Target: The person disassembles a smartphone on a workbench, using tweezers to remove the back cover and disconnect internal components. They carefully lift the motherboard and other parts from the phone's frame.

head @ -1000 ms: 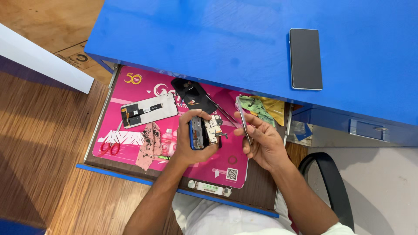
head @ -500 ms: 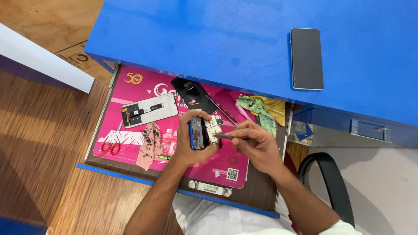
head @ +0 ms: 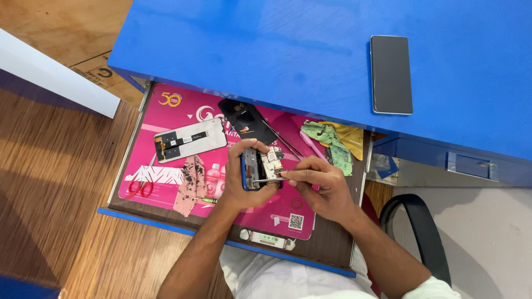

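The left hand (head: 244, 185) grips the phone (head: 259, 168) firmly; the right hand (head: 321, 185) pinches tweezers (head: 269, 180); best to move them slowly.

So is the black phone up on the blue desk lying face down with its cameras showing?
No, the black phone lies flat on the blue desk showing only a plain dark glass surface, with no camera lenses visible.

Both forearms are bare down to the left hand (head: 244, 185) and right hand (head: 321, 188). A white short-sleeved shirt (head: 277, 277) covers the torso; no rings or watch show.
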